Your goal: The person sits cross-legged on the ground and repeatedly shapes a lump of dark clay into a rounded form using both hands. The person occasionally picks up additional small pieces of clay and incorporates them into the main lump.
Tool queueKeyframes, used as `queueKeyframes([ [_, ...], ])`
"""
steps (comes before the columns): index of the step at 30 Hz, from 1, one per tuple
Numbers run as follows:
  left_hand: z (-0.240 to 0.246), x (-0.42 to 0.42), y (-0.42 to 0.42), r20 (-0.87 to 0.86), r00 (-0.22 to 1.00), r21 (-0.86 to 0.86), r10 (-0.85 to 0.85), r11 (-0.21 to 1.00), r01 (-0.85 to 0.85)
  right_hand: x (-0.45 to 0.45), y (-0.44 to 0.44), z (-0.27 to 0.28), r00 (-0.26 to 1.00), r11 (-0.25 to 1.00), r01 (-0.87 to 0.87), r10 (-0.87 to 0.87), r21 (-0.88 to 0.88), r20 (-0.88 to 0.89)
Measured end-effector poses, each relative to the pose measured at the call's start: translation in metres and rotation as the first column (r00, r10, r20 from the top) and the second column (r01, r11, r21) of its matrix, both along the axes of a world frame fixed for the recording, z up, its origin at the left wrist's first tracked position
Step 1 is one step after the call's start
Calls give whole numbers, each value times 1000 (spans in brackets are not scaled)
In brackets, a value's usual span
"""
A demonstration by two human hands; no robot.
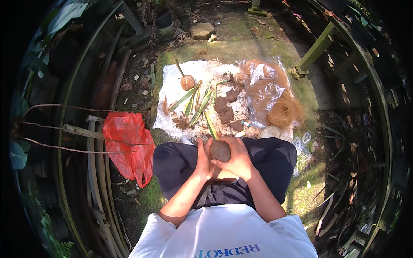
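Above my lap, my left hand (204, 158) and my right hand (237, 157) cup a ball of dark clay or soil (220, 151) from both sides. A yellow-edged green leaf (210, 125) stands out of its top. Ahead on a white woven sack (174, 72) lie several cut variegated leaves (204, 104), clumps of the same dark clay (224, 110) and loose crumbs of soil (181, 123). At the sack's far left is a fibre-wrapped ball (187, 82) with a leaf upright in it.
A clear plastic bag (263, 87) of brown fibre lies at the right, a loose fibre coil (282, 111) beside it. Clear twine (301, 151) is by my right knee, a red plastic bag (129, 142) at my left. Wooden posts (314, 50) and a stone (202, 31) stand beyond.
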State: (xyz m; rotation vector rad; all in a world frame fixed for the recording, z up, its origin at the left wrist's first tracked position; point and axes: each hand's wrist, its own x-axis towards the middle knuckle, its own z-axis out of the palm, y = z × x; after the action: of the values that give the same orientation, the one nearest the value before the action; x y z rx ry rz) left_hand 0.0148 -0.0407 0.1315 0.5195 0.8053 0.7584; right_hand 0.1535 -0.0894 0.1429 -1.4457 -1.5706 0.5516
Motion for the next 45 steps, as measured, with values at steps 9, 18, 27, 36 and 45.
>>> queueKeyframes([
  [9, 12, 2, -5, 155, 986, -148, 55, 988, -32, -10, 2, -4, 926, 993, 114, -92, 38, -366],
  [18, 18, -2, 3, -60, 984, 324, 170, 936, -141, -34, -11, 22, 735, 991, -130, 82, -21, -673],
  [27, 3, 9, -7, -178, 909, 333, 377, 892, -304, -20, -12, -9, 781, 995, -84, 35, -49, -623],
  [36, -21, 17, -15, -14, 930, 198, 367, 913, -357, -57, 4, 8, 945, 937, 304, -273, 174, -183],
  [45, -107, -23, -7, 243, 961, 149, 132, 974, -171, -82, -6, 3, 975, 957, 172, -199, 233, 100],
])
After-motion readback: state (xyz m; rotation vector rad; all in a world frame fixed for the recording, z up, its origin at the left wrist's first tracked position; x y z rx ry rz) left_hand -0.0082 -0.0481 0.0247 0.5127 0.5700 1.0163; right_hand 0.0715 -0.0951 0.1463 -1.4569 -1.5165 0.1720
